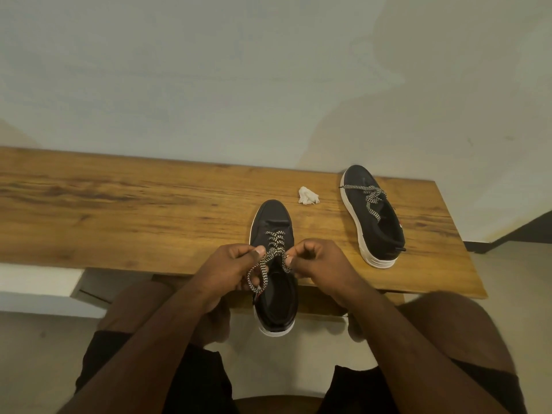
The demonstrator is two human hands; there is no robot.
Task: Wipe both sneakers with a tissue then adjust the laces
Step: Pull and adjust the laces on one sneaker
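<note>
The near sneaker (273,264) is overhanging the bench (119,210); left hand (230,264) and right hand (316,261) are each pinching its laces (276,243); evener tension would be helping.

Wooden bench (119,204) — warm brown plank top, dark grain streaks, its far edge set against the wall. Wall (239,70) — plain off-white plaster, faintly blotched toward the right. Pale floor (38,354) below. Dark skirting strip (525,231) at far right. Black shorts (203,380) at lower frame.
</note>
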